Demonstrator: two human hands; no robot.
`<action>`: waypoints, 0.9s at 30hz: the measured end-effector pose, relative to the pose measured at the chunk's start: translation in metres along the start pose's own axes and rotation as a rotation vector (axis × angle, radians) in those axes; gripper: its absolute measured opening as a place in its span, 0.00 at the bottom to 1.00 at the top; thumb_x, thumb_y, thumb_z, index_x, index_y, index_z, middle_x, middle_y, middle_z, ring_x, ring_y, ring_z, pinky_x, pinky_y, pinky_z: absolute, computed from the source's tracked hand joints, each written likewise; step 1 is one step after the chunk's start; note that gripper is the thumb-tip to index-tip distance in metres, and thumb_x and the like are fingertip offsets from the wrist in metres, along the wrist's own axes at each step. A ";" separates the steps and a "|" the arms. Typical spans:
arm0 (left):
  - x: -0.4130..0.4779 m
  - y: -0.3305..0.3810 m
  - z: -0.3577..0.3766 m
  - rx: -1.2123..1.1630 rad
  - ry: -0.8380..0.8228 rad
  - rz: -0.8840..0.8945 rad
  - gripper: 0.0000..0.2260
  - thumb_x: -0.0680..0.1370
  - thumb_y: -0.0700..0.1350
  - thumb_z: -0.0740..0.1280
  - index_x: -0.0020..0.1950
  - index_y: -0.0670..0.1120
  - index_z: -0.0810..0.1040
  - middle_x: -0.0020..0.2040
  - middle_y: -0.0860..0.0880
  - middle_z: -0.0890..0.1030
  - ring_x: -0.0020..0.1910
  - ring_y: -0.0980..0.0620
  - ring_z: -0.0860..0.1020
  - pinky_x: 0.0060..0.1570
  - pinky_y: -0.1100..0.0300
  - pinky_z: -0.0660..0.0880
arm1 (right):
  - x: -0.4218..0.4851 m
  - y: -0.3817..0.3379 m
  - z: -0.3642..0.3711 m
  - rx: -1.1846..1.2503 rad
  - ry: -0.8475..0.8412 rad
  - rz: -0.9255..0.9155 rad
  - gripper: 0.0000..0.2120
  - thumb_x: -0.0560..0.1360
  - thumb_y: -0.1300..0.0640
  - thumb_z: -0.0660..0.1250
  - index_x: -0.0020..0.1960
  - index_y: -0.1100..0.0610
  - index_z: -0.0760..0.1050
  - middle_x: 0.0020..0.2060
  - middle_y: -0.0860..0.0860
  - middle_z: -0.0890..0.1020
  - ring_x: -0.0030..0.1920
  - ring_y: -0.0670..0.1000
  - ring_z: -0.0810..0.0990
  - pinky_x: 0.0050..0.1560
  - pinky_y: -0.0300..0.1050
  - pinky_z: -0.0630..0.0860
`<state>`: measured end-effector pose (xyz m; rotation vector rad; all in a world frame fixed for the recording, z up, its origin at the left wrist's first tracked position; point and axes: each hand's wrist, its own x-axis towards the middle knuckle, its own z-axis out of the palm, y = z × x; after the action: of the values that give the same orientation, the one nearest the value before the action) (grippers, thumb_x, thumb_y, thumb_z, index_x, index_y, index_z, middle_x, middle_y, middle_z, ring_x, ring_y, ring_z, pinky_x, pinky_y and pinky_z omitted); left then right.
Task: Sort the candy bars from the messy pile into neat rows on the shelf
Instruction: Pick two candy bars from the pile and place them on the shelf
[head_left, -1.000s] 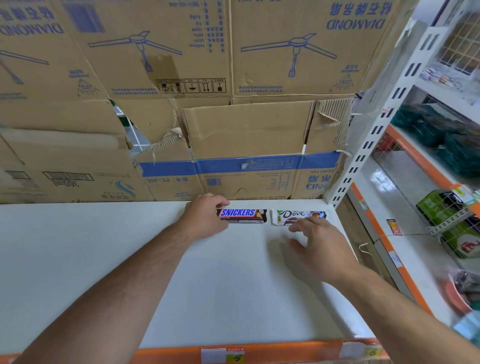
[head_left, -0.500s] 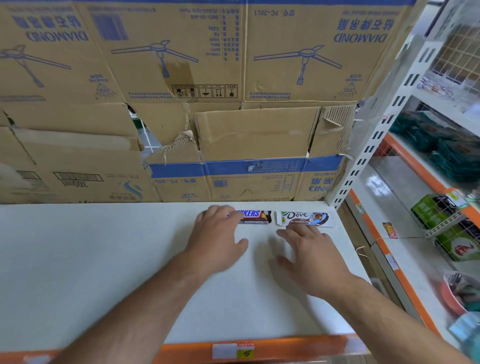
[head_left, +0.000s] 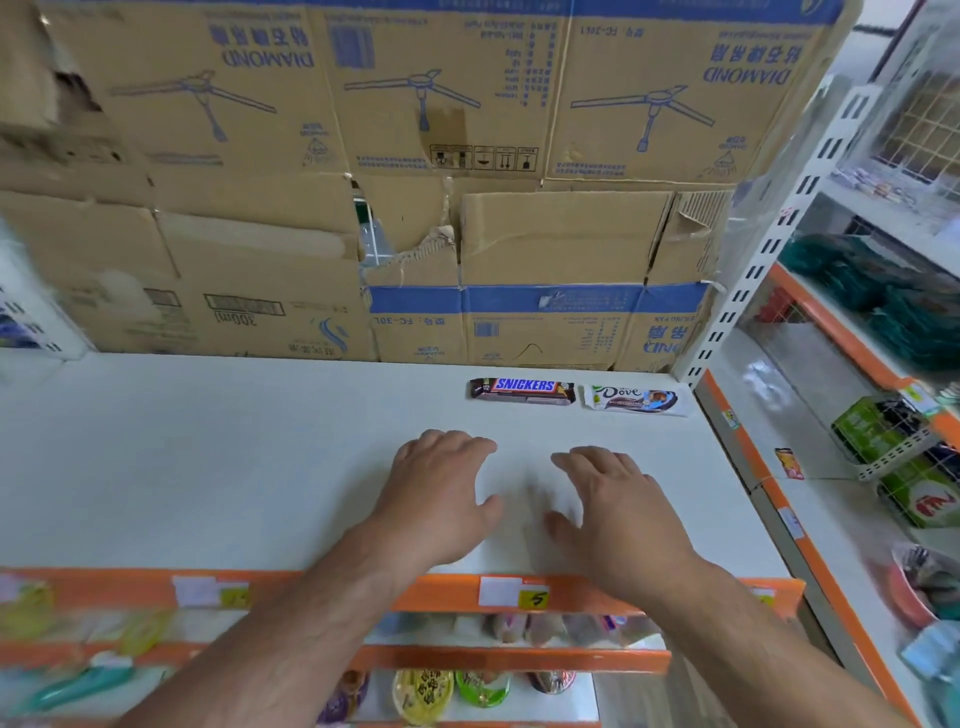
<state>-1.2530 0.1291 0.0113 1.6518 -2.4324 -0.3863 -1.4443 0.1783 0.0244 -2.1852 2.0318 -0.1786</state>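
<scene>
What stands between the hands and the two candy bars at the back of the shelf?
Nothing visible. Only bare white shelf separates the left hand and right hand from the Snickers bar and Dove bar, lying side by side before the cardboard boxes.

1. On shelf (head_left: 208, 457), back right: Snickers (head_left: 522, 391) left, Dove (head_left: 635, 400) just beside it on the right.
2. Behind both, along the shelf's back: stacked boxes (head_left: 415, 208).
3. In front of the 2, apart from them: left hand (head_left: 441, 493) and right hand (head_left: 618, 504), side by side over the shelf.
</scene>
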 end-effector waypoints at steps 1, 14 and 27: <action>-0.010 0.000 -0.003 0.001 0.012 -0.020 0.26 0.76 0.58 0.62 0.74 0.57 0.65 0.71 0.56 0.69 0.70 0.52 0.63 0.69 0.56 0.58 | -0.005 -0.005 0.000 0.016 0.006 -0.017 0.29 0.75 0.42 0.62 0.75 0.46 0.63 0.73 0.46 0.67 0.71 0.51 0.65 0.67 0.48 0.67; -0.174 -0.008 -0.030 -0.046 0.076 -0.303 0.27 0.77 0.58 0.62 0.75 0.54 0.64 0.72 0.53 0.68 0.71 0.51 0.62 0.70 0.53 0.60 | -0.088 -0.080 0.008 0.109 -0.018 -0.293 0.26 0.74 0.45 0.66 0.71 0.46 0.69 0.69 0.47 0.72 0.67 0.53 0.70 0.63 0.51 0.71; -0.290 -0.150 -0.068 -0.032 0.212 -0.511 0.26 0.74 0.61 0.63 0.71 0.58 0.67 0.68 0.55 0.72 0.69 0.48 0.66 0.68 0.49 0.64 | -0.089 -0.273 0.037 0.049 -0.099 -0.561 0.26 0.76 0.44 0.65 0.73 0.47 0.67 0.70 0.48 0.71 0.68 0.53 0.69 0.64 0.48 0.69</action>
<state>-0.9937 0.3384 0.0293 2.1649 -1.8276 -0.2935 -1.1770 0.2876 0.0414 -2.6135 1.3057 -0.1734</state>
